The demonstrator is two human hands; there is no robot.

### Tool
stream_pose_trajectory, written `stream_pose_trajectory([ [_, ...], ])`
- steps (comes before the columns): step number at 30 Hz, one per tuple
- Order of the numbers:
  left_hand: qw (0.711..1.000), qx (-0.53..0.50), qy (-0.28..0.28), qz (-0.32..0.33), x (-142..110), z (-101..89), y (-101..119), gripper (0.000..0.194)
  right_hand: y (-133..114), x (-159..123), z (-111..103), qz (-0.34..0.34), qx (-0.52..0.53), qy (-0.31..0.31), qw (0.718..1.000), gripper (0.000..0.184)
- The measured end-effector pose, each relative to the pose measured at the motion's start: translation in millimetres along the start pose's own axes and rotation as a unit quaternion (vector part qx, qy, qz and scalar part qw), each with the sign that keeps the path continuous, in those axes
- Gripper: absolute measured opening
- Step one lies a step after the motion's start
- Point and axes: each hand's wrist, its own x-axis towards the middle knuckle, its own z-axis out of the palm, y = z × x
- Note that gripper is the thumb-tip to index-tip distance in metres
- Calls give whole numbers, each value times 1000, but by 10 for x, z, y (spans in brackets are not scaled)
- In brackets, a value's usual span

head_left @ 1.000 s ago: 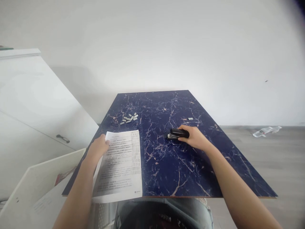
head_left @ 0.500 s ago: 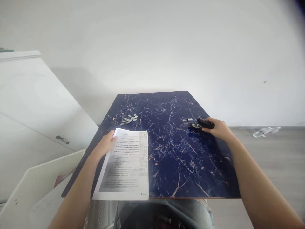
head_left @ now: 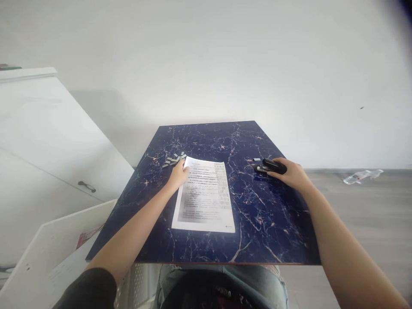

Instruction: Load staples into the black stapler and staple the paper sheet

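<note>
A printed sheet of paper point(head_left: 205, 195) lies flat near the middle of the dark blue marbled table point(head_left: 257, 223). My left hand point(head_left: 178, 174) grips its upper left corner, fingers closed on the edge. Close to the table's right edge, my right hand point(head_left: 291, 173) is wrapped around a black stapler point(head_left: 269, 166) that rests on the surface. A pile of several silver staple strips point(head_left: 174, 159) sits just beyond my left hand. One small loose staple strip point(head_left: 256, 159) lies just behind the stapler.
A white cabinet with a dark handle point(head_left: 86, 186) stands at the left, with an open white drawer or box point(head_left: 48, 253) below it. A crumpled plastic bottle point(head_left: 362, 175) lies on the grey floor at the right. A white wall is behind the table.
My left hand has slid the paper from the table's near left edge up and right to the middle. My right hand has carried the stapler from the centre to the right edge.
</note>
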Motion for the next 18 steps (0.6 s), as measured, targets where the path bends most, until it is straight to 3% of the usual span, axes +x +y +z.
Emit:
stream_pose_trajectory([
  [6,986,129,86,62,-250,159,271,63,-190,-39,33,-42,-17,74,996,60],
  [8,981,173,76,44,-332,151,293,65,-247,-52,46,-47,-19,99,994,58],
  [12,973,228,16,-13,-370,52,247,53,-354,-80,54,-65,-31,125,990,50],
  [18,972,234,-12,-22,-343,-44,194,47,-459,-119,32,-64,-31,154,986,39],
])
